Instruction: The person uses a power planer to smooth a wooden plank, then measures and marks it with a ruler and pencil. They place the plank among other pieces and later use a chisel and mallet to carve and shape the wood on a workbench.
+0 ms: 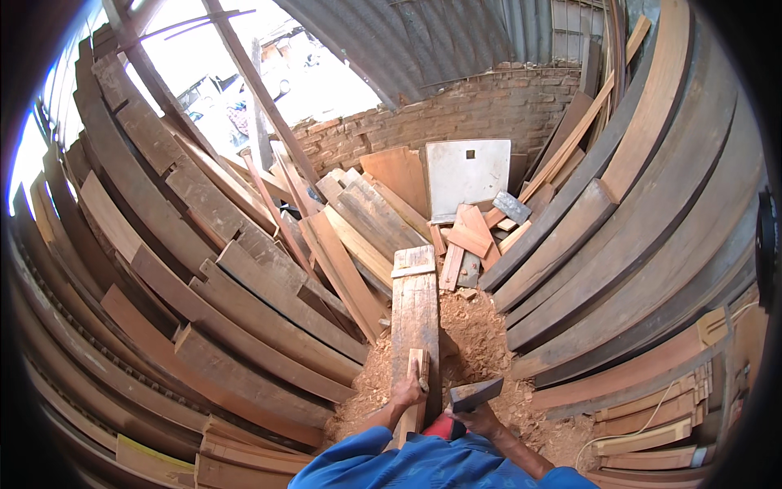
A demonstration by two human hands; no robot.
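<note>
A thick, worn plank bench point(415, 306) runs away from me at the middle, with a short crosspiece point(414, 262) fixed across its far end. On its near part lies a narrow strip of pale wood point(410, 420), pointing away from me. My left hand point(409, 389) is closed round this strip, pressing it on the plank. Just to the right, my right hand point(481, 420) is closed on a tool with a broad, dark, flat blade point(475, 394). The blade is raised beside the plank, apart from the strip. Its handle is mostly hidden by my hand.
Wood chips point(481, 342) cover the ground around the bench. Long boards point(269, 342) are stacked at the left, and more boards point(635, 269) at the right. Offcuts point(471, 236) and a white panel point(466, 175) with a square hole stand before a brick wall point(456, 118).
</note>
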